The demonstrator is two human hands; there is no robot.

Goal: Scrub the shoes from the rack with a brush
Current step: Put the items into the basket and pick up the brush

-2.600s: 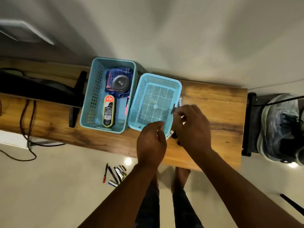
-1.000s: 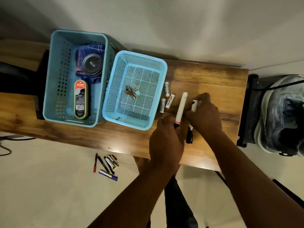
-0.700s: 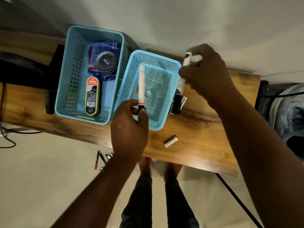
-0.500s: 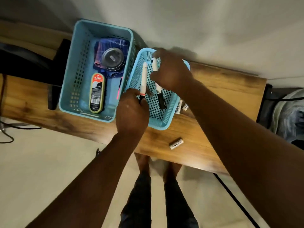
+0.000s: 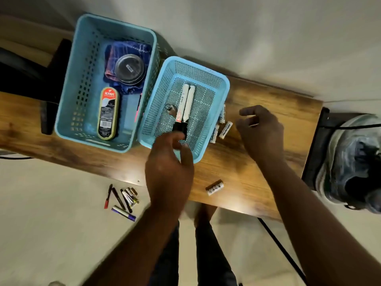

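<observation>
A wooden bench [image 5: 257, 166] with a warm, streaked grain runs across the view. At its left stands a deep teal plastic basket [image 5: 68, 96], rectangular with slotted walls. Inside lie a crumpled blue and red cloth [image 5: 115, 56], a round metal tin [image 5: 129, 69] with a dull shine resting on that cloth, and an oval Kiwi shoe-polish sponge case [image 5: 108, 113], black with a red top.

Just beside it, tilted, sits a shallower light-blue basket [image 5: 222, 87] of fine mesh. Two slim white markers [image 5: 186, 100] with black caps lie side by side in it, next to a small metal piece too blurred to name.

On the pale floor below the bench lies a scatter of pens and batteries [image 5: 123, 200].

The left hand [image 5: 169, 170] hovers at the mesh basket's near edge; its fingers are curled loosely by the marker caps, and whether they pinch the caps cannot be told. White cylindrical batteries [image 5: 224, 130] lie on the wood right of the basket, one more [image 5: 214, 185] near the front edge.

The right hand [image 5: 261, 133] hangs above the bench, fingers relaxed, holding nothing.

At far right a grey, worn fabric shoe [image 5: 346, 157] sits on a dark rack [image 5: 315, 141]. No brush shows.
</observation>
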